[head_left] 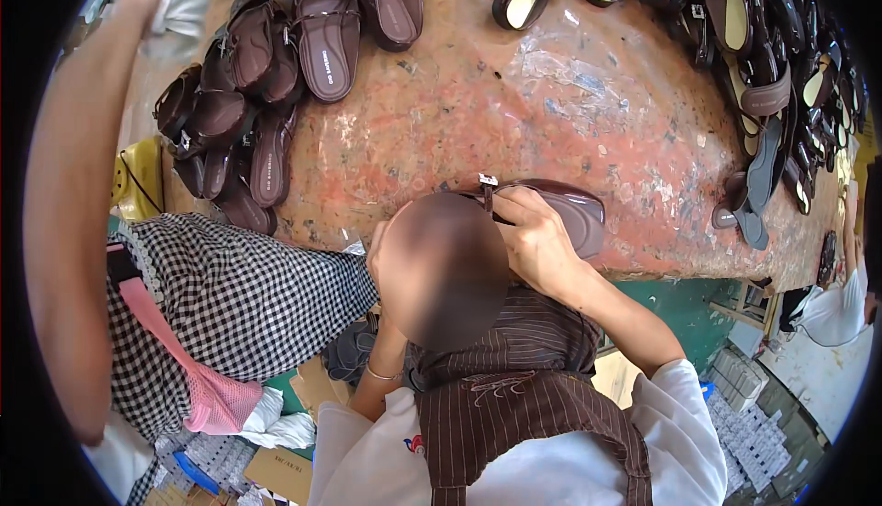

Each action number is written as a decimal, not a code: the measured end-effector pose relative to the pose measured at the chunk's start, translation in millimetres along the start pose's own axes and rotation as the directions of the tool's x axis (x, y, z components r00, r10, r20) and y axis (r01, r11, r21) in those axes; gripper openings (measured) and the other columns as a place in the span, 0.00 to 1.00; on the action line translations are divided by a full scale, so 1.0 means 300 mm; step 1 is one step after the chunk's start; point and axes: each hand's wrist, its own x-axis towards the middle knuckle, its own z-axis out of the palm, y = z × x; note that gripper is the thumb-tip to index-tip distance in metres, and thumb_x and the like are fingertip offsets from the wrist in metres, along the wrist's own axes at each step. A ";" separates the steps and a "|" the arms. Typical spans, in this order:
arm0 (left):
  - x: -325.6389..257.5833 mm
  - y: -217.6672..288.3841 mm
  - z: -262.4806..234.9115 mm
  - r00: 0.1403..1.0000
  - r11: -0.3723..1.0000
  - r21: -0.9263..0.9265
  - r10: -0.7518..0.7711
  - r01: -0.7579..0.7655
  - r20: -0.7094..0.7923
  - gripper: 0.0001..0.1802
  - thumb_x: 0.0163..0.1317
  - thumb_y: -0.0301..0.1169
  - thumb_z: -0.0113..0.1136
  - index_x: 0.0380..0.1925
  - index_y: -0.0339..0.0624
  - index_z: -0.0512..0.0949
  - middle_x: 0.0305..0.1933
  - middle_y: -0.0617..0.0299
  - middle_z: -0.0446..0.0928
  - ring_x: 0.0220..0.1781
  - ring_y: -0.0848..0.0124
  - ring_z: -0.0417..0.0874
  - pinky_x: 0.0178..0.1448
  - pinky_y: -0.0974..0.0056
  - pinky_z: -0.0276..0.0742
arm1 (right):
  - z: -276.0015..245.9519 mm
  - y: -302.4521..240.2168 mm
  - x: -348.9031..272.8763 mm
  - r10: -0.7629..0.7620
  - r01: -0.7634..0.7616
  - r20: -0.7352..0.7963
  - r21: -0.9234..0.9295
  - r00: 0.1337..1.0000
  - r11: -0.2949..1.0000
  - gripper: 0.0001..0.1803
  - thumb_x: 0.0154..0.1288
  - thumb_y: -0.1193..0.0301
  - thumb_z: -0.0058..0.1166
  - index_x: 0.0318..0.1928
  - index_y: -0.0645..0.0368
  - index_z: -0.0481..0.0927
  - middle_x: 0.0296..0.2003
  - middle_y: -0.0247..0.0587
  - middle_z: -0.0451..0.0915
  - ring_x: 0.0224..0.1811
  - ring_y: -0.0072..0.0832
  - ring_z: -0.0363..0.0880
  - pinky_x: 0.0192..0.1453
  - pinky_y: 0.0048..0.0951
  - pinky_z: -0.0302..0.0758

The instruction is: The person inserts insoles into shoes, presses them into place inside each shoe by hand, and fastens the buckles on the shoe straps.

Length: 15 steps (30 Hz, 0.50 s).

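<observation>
A glossy dark brown strapped shoe (581,213) lies at the near edge of the worktable, with its brown insole showing. My right hand (540,241) is closed on its thin strap (488,197), fingers bent beside a small silvery buckle (487,179). Close to the shoe's left end is my left hand (390,276), raised from a bent wrist with a thin bracelet (384,375). A blurred dark oval covers most of the left hand's fingers and part of the shoe, so the left hand's grip is hidden.
Brown shoes (268,152) are piled at the table's left, more strapped shoes (735,10) at its right. The worn reddish table (441,111) spans between. A co-worker's arm (78,203) and checked apron (248,276) are close on my left; another person's white sleeve (834,311) shows far right.
</observation>
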 end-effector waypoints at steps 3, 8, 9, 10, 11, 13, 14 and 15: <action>0.009 0.010 -0.003 0.999 0.998 -0.029 -0.053 0.053 -0.005 0.27 0.63 0.22 0.70 0.60 0.26 0.74 0.48 0.58 0.76 0.41 0.74 0.87 0.33 0.74 0.88 | 0.011 0.006 0.000 0.016 -0.015 0.062 -0.008 0.998 1.000 0.08 0.55 0.74 0.65 0.34 0.64 0.88 0.39 0.45 0.83 0.47 0.40 0.81 0.56 0.40 0.79; 0.022 0.014 0.016 0.989 0.988 -0.083 -0.137 0.132 -0.062 0.22 0.64 0.21 0.69 0.57 0.27 0.77 0.42 0.59 0.80 0.35 0.76 0.86 0.29 0.75 0.86 | 0.012 -0.002 -0.002 0.009 -0.006 0.104 -0.031 0.995 1.000 0.14 0.50 0.75 0.61 0.39 0.66 0.88 0.43 0.47 0.82 0.50 0.41 0.81 0.60 0.40 0.78; 0.028 0.020 0.015 0.986 0.981 -0.123 -0.157 0.149 -0.056 0.20 0.64 0.21 0.69 0.55 0.27 0.78 0.40 0.60 0.81 0.34 0.77 0.86 0.28 0.75 0.86 | 0.011 -0.003 -0.003 0.011 -0.006 0.132 -0.037 0.991 0.999 0.14 0.51 0.76 0.60 0.40 0.67 0.87 0.46 0.49 0.82 0.52 0.42 0.81 0.61 0.40 0.78; 0.033 0.023 0.014 0.983 0.973 -0.162 -0.177 0.167 -0.049 0.19 0.65 0.21 0.69 0.54 0.28 0.78 0.38 0.61 0.82 0.33 0.77 0.86 0.27 0.74 0.86 | 0.010 -0.003 -0.003 0.012 -0.005 0.158 -0.044 0.987 0.999 0.15 0.52 0.76 0.59 0.41 0.69 0.87 0.49 0.51 0.82 0.55 0.42 0.81 0.62 0.40 0.78; 0.037 0.022 0.016 0.983 0.972 -0.161 -0.179 0.169 -0.046 0.19 0.65 0.21 0.69 0.54 0.28 0.78 0.38 0.61 0.82 0.33 0.77 0.86 0.27 0.74 0.86 | 0.012 -0.003 -0.002 0.016 -0.009 0.159 -0.043 0.987 0.999 0.15 0.52 0.76 0.59 0.41 0.69 0.87 0.49 0.51 0.82 0.55 0.42 0.81 0.62 0.40 0.78; 0.041 0.019 0.017 0.971 0.948 -0.237 -0.234 0.214 -0.057 0.14 0.67 0.21 0.65 0.52 0.28 0.79 0.35 0.61 0.81 0.28 0.78 0.85 0.24 0.74 0.83 | 0.016 -0.005 0.009 -0.172 0.168 0.154 0.041 0.973 0.985 0.16 0.54 0.75 0.58 0.43 0.70 0.86 0.57 0.53 0.80 0.63 0.45 0.78 0.66 0.40 0.77; 0.044 0.019 0.017 0.971 0.948 -0.234 -0.234 0.216 -0.051 0.14 0.67 0.21 0.65 0.52 0.28 0.79 0.35 0.61 0.81 0.28 0.78 0.85 0.24 0.74 0.83 | 0.010 0.010 0.028 -0.309 0.326 0.254 -0.028 0.916 0.945 0.19 0.58 0.74 0.55 0.48 0.71 0.84 0.64 0.54 0.77 0.70 0.41 0.74 0.68 0.38 0.76; 0.044 0.018 0.013 0.968 0.939 -0.269 -0.242 0.216 -0.065 0.12 0.68 0.20 0.64 0.50 0.28 0.80 0.33 0.61 0.80 0.25 0.79 0.83 0.22 0.74 0.80 | 0.018 0.022 0.045 -0.302 0.318 0.252 -0.028 0.920 0.948 0.19 0.58 0.74 0.55 0.48 0.71 0.84 0.64 0.54 0.77 0.70 0.41 0.74 0.68 0.38 0.76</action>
